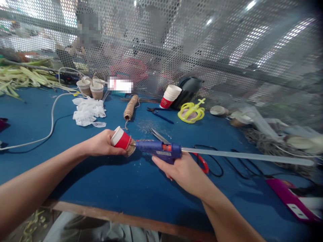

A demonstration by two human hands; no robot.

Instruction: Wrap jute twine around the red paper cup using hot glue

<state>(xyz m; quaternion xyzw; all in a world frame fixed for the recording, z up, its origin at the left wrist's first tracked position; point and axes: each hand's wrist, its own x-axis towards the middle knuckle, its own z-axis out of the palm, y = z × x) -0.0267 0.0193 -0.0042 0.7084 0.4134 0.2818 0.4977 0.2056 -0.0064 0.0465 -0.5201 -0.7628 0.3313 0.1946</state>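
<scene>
My left hand (103, 144) is closed around a red and white paper cup (122, 138), which lies tilted with its base to the right. Brown twine (130, 150) wraps the base end of the cup. In my right hand (181, 169) is a blue hot glue gun (157, 148), its nozzle at the twine; whether they touch I cannot tell. A long clear glue stick (242, 154) sticks out of the gun's back. Scissors (160, 136) with red handles lie partly hidden behind the gun. The loose end of a twine roll (131, 108) trails down near the cup.
Pliers (161, 115), a yellow crown-shaped piece (191, 112) and stacked paper cups (170, 96) stand or lie toward the back. At left are white gloves (89, 111), two twine-wrapped cups (97, 90) and a white cable (52, 117). A purple power strip (290, 200) lies at right.
</scene>
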